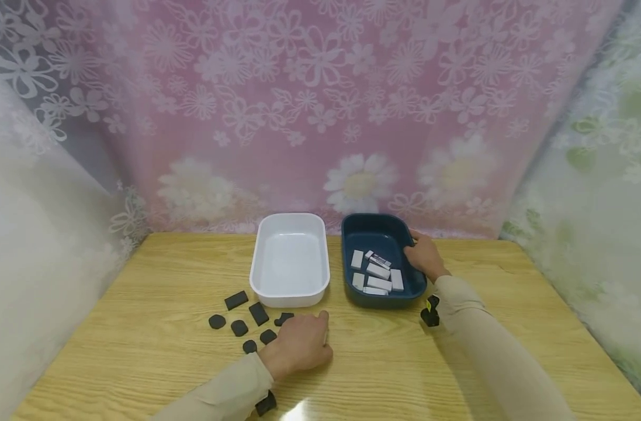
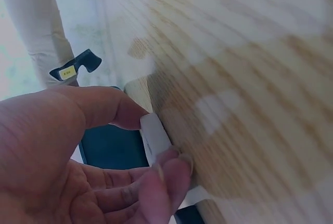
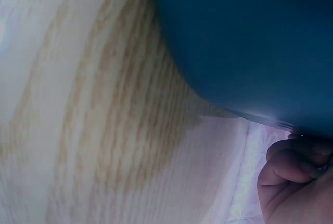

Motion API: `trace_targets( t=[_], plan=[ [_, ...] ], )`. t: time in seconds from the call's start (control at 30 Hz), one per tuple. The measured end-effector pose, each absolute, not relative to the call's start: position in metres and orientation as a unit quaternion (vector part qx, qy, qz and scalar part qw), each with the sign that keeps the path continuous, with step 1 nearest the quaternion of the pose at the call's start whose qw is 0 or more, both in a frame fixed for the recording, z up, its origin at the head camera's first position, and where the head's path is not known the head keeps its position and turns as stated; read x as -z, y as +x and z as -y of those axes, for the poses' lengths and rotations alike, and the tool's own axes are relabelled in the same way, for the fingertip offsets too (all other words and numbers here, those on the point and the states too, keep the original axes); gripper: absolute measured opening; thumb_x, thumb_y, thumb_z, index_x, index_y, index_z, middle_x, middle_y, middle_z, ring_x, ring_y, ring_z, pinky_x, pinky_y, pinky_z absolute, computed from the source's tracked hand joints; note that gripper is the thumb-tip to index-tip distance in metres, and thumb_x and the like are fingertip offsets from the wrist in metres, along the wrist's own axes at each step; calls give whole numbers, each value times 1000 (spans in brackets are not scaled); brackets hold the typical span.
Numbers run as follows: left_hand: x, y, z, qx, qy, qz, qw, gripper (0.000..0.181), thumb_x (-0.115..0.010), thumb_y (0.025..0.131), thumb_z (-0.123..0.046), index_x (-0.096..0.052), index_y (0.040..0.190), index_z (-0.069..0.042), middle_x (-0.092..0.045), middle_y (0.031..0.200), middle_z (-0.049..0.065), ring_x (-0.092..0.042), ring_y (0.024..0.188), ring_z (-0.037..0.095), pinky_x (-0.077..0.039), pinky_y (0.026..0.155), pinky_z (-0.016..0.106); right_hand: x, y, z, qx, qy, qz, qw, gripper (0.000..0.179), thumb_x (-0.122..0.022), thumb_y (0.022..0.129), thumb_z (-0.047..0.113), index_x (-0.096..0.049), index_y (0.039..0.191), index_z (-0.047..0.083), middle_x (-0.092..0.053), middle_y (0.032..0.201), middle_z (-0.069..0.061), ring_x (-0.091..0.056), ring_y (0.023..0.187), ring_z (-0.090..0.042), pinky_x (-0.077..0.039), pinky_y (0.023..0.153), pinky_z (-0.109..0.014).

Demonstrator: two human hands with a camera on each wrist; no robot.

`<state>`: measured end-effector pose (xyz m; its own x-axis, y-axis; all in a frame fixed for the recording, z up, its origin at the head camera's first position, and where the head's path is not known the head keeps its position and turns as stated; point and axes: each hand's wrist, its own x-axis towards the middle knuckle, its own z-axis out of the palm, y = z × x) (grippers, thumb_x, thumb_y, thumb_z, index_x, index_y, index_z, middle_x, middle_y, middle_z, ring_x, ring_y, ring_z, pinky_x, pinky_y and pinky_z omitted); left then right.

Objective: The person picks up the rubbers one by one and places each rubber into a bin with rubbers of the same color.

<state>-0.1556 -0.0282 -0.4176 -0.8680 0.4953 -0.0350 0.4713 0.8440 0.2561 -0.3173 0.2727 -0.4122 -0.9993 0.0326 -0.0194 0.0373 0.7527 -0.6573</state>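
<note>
My left hand (image 1: pixel 301 344) is low over the table, just right of the black pieces. Between its thumb and fingertips it pinches a white eraser (image 2: pixel 155 136), seen nearly edge-on in the left wrist view and mostly hidden by the hand in the head view. My right hand (image 1: pixel 424 255) grips the right rim of a dark blue tub (image 1: pixel 375 227). Inside that tub lie several white erasers (image 1: pixel 378 271), one with dark print. In the right wrist view the tub's outer wall fills the upper right, with curled fingers (image 3: pixel 286 169) below it.
A white tub (image 1: pixel 290 299) with a bare bottom stands left of the blue one. Several black pieces (image 1: pixel 258 313), some oblong and some rounded, lie scattered on the wooden table (image 1: pixel 157 316) in front of it. A flowered curtain (image 1: pixel 299 117) hangs behind.
</note>
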Motion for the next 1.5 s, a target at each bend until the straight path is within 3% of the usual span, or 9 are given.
trace_targets(
  t=[0.3, 0.6, 0.73, 0.97, 1.17, 1.37, 1.5],
  plan=[
    [418, -157, 27, -116, 255, -959, 46, 26, -67, 75, -21, -54, 91, -5, -45, 59, 0, -46, 49, 15, -37, 41, 31, 411, -318, -272, 354, 26, -935, 10, 61, -42, 91, 7, -25, 148, -2, -38, 141, -30, -43, 123, -44, -41, 94, -53],
    [419, -155, 27, -116, 248, -960, 62, 29, -67, 74, -21, -55, 95, -5, -45, 61, 1, -45, 50, 15, -37, 42, 31, 416, -317, -272, 358, 27, -933, 10, 61, -41, 90, 6, -26, 148, -2, -39, 140, -30, -45, 121, -43, -43, 92, -53],
    [419, -154, 28, -116, 253, -959, 58, 26, -66, 73, -21, -53, 90, -6, -44, 60, 0, -44, 49, 15, -37, 41, 31, 419, -317, -271, 363, 34, -931, 16, 60, -40, 90, 6, -25, 148, -2, -38, 141, -29, -45, 122, -42, -42, 94, -52],
    [408, -161, 27, -142, 259, -954, 48, 26, -64, 76, -22, -55, 95, -6, -46, 62, -2, -46, 52, 13, -38, 43, 30, 414, -322, -271, 366, 41, -930, 14, 61, -41, 91, 8, -24, 149, -1, -35, 144, -27, -43, 124, -40, -41, 95, -52],
    [386, -170, 23, -148, 274, -950, 22, 35, -65, 79, -27, -57, 103, -4, -49, 65, -1, -47, 52, 13, -40, 46, 29, 408, -321, -272, 364, 38, -930, 18, 60, -40, 93, 7, -22, 150, 0, -33, 146, -28, -41, 126, -41, -39, 97, -53],
    [365, -182, 14, -165, 276, -947, -24, 22, -63, 78, -29, -52, 88, -13, -49, 62, -2, -48, 50, 15, -39, 44, 30, 408, -322, -273, 371, 35, -928, 25, 61, -40, 93, 7, -20, 150, -1, -31, 146, -29, -40, 126, -41, -40, 96, -52],
    [358, -194, 7, -186, 280, -940, -54, 21, -62, 79, -29, -49, 88, -14, -50, 62, -3, -49, 50, 14, -39, 43, 29, 410, -322, -272, 370, 32, -928, 21, 61, -40, 92, 6, -21, 149, -1, -33, 145, -29, -41, 125, -41, -40, 96, -52]
  ],
)
